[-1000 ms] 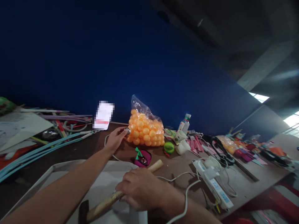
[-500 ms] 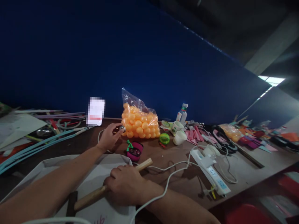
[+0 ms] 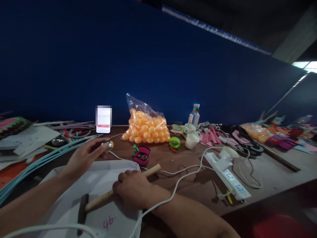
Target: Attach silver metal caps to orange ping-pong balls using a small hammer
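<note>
My left hand [image 3: 85, 157] pinches a small shiny silver ball-like thing [image 3: 108, 145] between thumb and fingers, above the table by the far edge of a white box lid or tray [image 3: 99, 175]. Wrapped round the wooden handle of a hammer [image 3: 100, 201] is my right hand [image 3: 133, 190]; the dark hammer head lies over the white surface, to the left. A small magenta pouch [image 3: 142, 155] with a green bow stands just beyond my right hand. Behind it rests a clear plastic bag of orange balls [image 3: 148, 129].
A lit phone [image 3: 103, 119] leans at the back. Right of the bag are a green round case [image 3: 174, 142], white cups [image 3: 192, 140] and a bottle [image 3: 194, 115]. A white power strip [image 3: 229, 178] trails cables, one crossing my right forearm. Blue tubes [image 3: 47, 152] lie at left.
My left hand has drawn back leftward, away from the orange-ball bag, with the silver thing in its fingers. My right hand still holds the hammer. The view has shifted slightly.
</note>
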Motion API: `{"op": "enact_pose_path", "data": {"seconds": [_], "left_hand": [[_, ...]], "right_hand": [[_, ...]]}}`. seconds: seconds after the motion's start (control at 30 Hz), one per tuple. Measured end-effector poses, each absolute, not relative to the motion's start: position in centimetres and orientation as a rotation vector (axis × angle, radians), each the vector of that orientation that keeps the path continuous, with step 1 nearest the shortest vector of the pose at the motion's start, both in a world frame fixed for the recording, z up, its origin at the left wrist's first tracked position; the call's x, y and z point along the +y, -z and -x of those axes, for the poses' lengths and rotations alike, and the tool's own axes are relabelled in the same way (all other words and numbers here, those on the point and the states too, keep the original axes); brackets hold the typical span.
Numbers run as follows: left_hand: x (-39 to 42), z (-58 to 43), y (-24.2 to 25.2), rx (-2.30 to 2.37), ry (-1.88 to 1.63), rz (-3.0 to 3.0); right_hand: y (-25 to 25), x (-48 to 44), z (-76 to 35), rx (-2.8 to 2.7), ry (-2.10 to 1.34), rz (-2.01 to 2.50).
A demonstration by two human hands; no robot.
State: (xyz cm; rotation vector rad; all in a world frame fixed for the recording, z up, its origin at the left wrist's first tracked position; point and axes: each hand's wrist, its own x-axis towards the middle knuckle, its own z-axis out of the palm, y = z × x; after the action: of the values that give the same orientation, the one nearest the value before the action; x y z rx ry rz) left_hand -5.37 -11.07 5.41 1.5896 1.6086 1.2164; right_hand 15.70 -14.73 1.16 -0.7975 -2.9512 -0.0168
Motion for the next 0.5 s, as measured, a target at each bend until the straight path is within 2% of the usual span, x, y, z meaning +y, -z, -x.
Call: {"op": "enact_pose_path", "data": {"seconds": [0.17, 0.5], "left_hand": [[-13.6, 8.4, -3.0, 1.725, -1.152, -1.546], [-11.3, 8.3, -0.4, 1.603, -0.933, -1.773]], "right_hand": [[-0.7, -14.6, -15.7, -2.948, 0.059, 0.775], [-0.6, -14.2, -16.0, -2.972, 0.036, 0.74]]}}
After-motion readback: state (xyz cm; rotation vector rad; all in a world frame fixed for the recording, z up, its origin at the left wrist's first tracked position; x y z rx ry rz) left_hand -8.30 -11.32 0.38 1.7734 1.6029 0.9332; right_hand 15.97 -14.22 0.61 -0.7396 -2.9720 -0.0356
